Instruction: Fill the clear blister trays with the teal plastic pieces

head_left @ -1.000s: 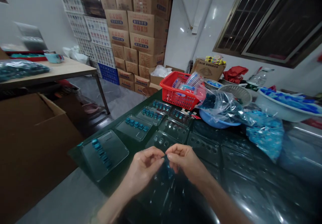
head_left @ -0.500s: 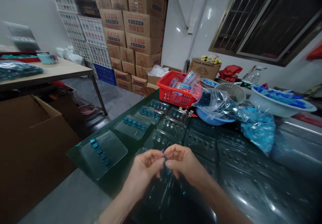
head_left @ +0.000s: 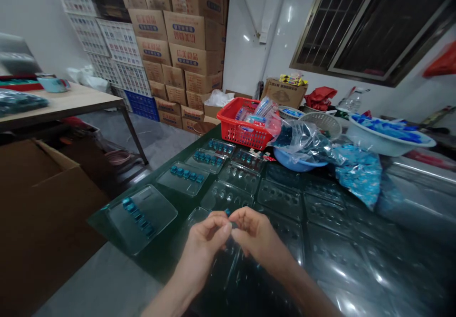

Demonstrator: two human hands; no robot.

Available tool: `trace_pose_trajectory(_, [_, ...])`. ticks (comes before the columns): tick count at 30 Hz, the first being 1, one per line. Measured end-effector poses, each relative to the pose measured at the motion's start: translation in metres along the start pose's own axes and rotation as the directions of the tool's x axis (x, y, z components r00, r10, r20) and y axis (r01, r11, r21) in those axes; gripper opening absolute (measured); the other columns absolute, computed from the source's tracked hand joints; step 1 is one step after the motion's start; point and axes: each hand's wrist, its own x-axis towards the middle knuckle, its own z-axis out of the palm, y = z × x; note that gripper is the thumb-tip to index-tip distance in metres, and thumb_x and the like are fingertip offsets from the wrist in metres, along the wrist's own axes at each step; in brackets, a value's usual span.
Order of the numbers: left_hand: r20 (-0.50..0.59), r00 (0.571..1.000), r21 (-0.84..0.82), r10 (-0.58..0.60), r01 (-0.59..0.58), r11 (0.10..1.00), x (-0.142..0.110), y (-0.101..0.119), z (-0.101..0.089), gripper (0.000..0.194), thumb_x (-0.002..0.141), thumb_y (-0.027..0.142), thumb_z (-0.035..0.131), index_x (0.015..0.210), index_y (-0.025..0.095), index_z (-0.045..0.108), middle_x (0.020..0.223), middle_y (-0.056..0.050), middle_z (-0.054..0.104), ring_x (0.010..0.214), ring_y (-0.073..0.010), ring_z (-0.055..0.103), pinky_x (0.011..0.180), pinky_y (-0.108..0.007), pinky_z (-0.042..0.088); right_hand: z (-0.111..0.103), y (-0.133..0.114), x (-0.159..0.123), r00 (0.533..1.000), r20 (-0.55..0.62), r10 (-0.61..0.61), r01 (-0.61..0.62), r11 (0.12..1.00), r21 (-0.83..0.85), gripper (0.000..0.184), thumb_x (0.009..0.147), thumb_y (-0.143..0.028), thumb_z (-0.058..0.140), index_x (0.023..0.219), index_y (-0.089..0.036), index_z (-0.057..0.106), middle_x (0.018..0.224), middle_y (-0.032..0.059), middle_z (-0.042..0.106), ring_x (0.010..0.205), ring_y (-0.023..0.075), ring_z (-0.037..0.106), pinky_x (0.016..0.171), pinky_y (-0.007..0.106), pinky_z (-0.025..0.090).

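My left hand (head_left: 206,241) and my right hand (head_left: 256,236) meet fingertip to fingertip above the dark green table (head_left: 160,264). Both are closed in a pinch, and whatever lies between the fingertips is too small and hidden to make out. A bit of blue-green shows just behind the fingers. Under and beyond my hands lie clear plastic blister trays. To the left, a clear tray (head_left: 162,207) holds a row of small teal pieces (head_left: 138,216). Farther back, another tray (head_left: 167,184) carries a similar row of teal pieces (head_left: 187,172). A clear tray (head_left: 228,194) with bare hollows lies just beyond my hands.
A red basket (head_left: 231,131) of plastic packs stands at the table's far end. Beside it are a blue bowl (head_left: 297,162), a bag of blue wrapped pieces (head_left: 359,174) and a pale basin (head_left: 384,141). An open cardboard box (head_left: 46,212) and a wooden table (head_left: 81,99) stand left.
The view has shifted slightly, so the surroundings sit a little farther left. My hands stay pinched together, with the fingertips drawn slightly closer.
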Motion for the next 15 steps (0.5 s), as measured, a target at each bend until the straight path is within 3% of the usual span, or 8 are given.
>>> trace_pose_trajectory(4, [0.003, 1.000, 0.022, -0.006, 0.006, 1.000, 0.000, -0.005, 0.006, 0.013, 0.075, 0.025, 0.055, 0.070, 0.015, 0.061, 0.092, -0.002, 0.047, 0.073, -0.0104, 0.045, 0.061, -0.021, 0.035, -0.008, 0.005, -0.002, 0.997, 0.013, 0.077, -0.078, 0.991, 0.106, 0.010, 0.072, -0.021, 0.056, 0.081, -0.017, 0.053, 0.061, -0.0045, 0.050, 0.044, 0.0051, 0.039, 0.037, 0.016, 0.032])
trace_pose_trajectory(7, [-0.019, 0.999, 0.035, 0.039, -0.038, 0.999, 0.004, -0.006, 0.008, 0.008, 0.073, 0.023, 0.057, 0.073, 0.018, 0.063, 0.098, -0.002, 0.046, 0.088, -0.0154, 0.046, 0.074, -0.024, 0.035, -0.010, 0.005, -0.004, 0.994, -0.077, 0.071, -0.058, 0.985, 0.161, 0.013, 0.070, -0.020, 0.059, 0.082, -0.017, 0.052, 0.066, -0.0035, 0.051, 0.050, 0.0063, 0.042, 0.040, 0.016, 0.034])
trace_pose_trajectory(10, [0.016, 0.998, 0.044, 0.056, -0.056, 0.997, 0.011, -0.008, 0.007, 0.007, 0.072, 0.022, 0.058, 0.071, 0.017, 0.064, 0.098, -0.003, 0.047, 0.090, -0.0167, 0.046, 0.077, -0.026, 0.035, -0.010, 0.003, -0.005, 0.986, -0.162, 0.044, -0.022, 0.991, 0.134, 0.013, 0.069, -0.017, 0.059, 0.081, -0.018, 0.052, 0.070, -0.0028, 0.052, 0.056, 0.0073, 0.045, 0.045, 0.017, 0.035])
trace_pose_trajectory(15, [0.071, 0.992, 0.156, 0.104, -0.114, 0.981, 0.016, -0.005, 0.003, 0.008, 0.072, 0.021, 0.059, 0.068, 0.017, 0.065, 0.095, -0.004, 0.045, 0.087, -0.0166, 0.046, 0.076, -0.027, 0.036, -0.014, 0.002, -0.002, 0.997, -0.034, 0.074, -0.067, 0.982, 0.179, 0.014, 0.068, -0.010, 0.057, 0.078, -0.018, 0.051, 0.065, -0.0061, 0.049, 0.048, 0.0037, 0.039, 0.044, 0.016, 0.032])
